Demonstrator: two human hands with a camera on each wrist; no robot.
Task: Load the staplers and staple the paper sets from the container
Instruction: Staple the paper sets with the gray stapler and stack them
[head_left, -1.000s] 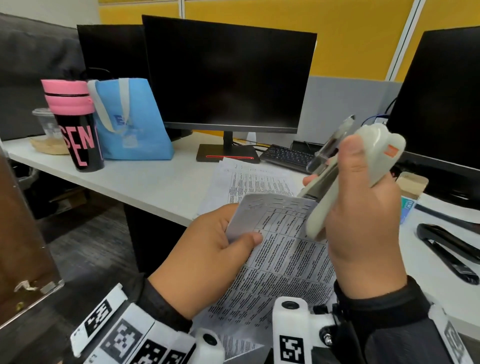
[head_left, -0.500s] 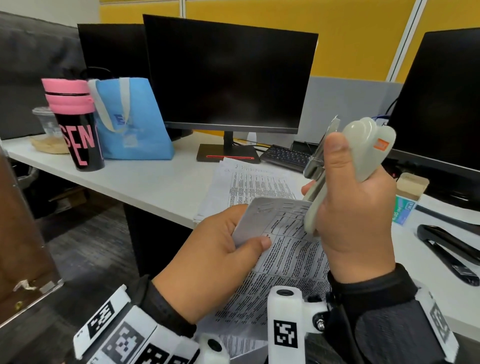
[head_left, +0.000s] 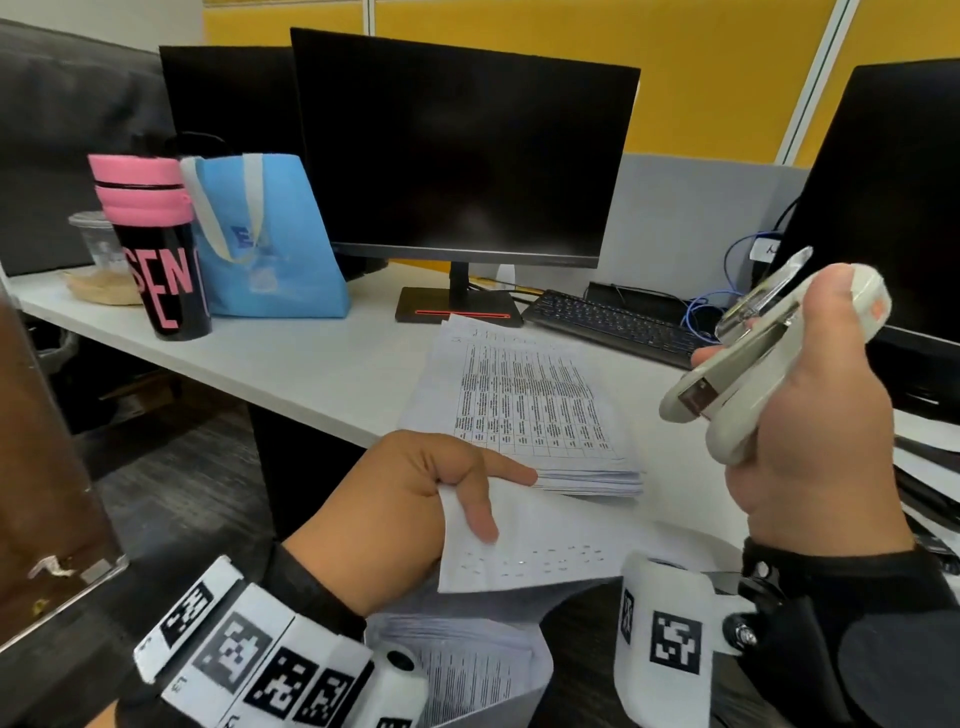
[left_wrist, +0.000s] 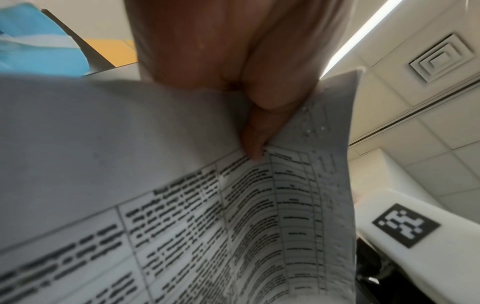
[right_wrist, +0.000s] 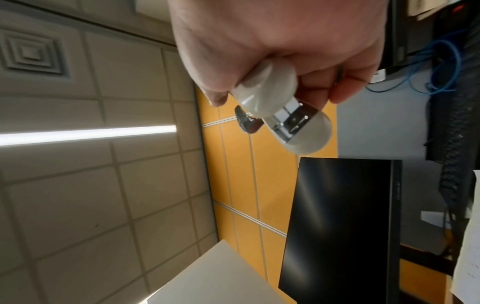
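Observation:
My left hand (head_left: 405, 499) holds a paper set (head_left: 545, 561) by its corner, low in front of the desk edge, thumb on top. The sheet's top edge carries rows of small staple marks. In the left wrist view the fingers (left_wrist: 259, 123) pinch the printed table pages (left_wrist: 207, 226). My right hand (head_left: 810, 426) grips a white stapler (head_left: 753, 374), raised at the right and apart from the paper, its metal nose pointing down-left. In the right wrist view the stapler (right_wrist: 285, 115) shows its metal underside below the curled right hand (right_wrist: 272, 41). A stack of printed papers (head_left: 524, 405) lies on the desk.
On the white desk (head_left: 311, 364) stand a black monitor (head_left: 462, 150), a keyboard (head_left: 613, 322), a blue bag (head_left: 265, 239) and a pink-lidded black cup (head_left: 156, 244). A second monitor (head_left: 893, 208) is at the right. Blue cables (head_left: 737, 260) hang behind.
The right hand has pulled the stapler away from the paper's corner, up and to the right. The left hand has lowered the paper set and laid it flatter.

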